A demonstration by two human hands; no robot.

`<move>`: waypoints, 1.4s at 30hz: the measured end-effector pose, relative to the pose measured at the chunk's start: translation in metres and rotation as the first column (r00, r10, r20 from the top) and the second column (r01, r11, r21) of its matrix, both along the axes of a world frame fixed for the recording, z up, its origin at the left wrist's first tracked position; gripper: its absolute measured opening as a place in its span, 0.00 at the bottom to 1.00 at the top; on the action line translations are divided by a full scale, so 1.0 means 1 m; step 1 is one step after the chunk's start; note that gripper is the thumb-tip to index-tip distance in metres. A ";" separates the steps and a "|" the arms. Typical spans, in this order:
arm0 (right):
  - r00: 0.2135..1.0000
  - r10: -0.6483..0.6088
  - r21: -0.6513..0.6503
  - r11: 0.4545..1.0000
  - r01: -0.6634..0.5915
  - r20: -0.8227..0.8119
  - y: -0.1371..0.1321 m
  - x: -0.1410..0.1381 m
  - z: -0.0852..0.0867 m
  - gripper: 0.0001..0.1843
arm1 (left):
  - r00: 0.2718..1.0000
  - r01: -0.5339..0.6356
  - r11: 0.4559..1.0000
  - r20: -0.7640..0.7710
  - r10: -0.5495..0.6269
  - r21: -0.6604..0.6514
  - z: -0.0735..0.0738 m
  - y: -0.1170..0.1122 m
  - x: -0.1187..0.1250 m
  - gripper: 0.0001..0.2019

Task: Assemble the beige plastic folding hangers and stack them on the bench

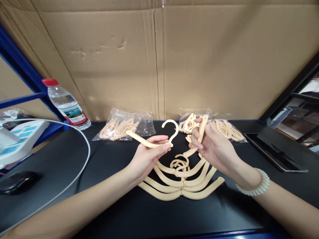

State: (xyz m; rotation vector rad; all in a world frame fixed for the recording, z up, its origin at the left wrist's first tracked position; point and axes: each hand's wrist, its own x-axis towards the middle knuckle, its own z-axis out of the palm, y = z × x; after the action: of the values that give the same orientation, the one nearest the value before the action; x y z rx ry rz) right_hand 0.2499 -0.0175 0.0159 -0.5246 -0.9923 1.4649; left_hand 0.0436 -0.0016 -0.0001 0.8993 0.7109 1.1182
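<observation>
In my left hand (151, 154) is a cream plastic hanger piece (143, 139), one arm with the hook (176, 127) standing up from its inner end. Thumb and fingers pinch it near that joint. My right hand (215, 142) grips a separate hanger arm (203, 127), tilted upright, its lower end pointing down toward the left. The two pieces are apart. Below and between my hands, several hangers (164, 196) lie overlapped on the black table (119, 212), their hooks bunched toward the back. My hands partly cover this pile.
Clear bags of hanger parts (117, 127) lie along the cardboard wall (99, 66), with another bag (226, 129) at right. A water bottle (69, 106), white cable (86, 149), black mouse (18, 182) and power strip (22, 139) are left. A phone (274, 151) lies right.
</observation>
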 end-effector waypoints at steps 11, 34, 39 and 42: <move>0.964 -0.177 0.016 0.984 0.177 0.197 0.001 0.000 -0.004 0.15 | 0.999 0.045 0.999 0.007 -0.045 0.000 0.001 -0.006 0.002 0.15; 0.921 0.074 -0.023 0.997 -0.071 0.382 -0.010 -0.009 -0.008 0.09 | 0.988 0.139 0.988 0.064 -0.143 0.063 0.002 -0.012 0.004 0.06; 0.932 0.127 -0.056 0.992 -0.115 0.340 -0.014 -0.013 -0.011 0.10 | 0.979 0.193 0.981 0.056 -0.194 0.028 0.002 -0.010 0.001 0.05; 0.931 0.134 -0.054 0.991 -0.123 0.338 -0.016 -0.014 -0.011 0.09 | 0.971 0.235 0.972 0.047 -0.234 -0.009 0.003 -0.009 -0.001 0.05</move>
State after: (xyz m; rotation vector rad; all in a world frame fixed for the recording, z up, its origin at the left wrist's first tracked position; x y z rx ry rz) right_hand 0.2355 -0.0333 0.0050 -0.7676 -1.2979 1.5387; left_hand 0.0423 -0.0102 0.0025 0.9175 0.5580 0.9191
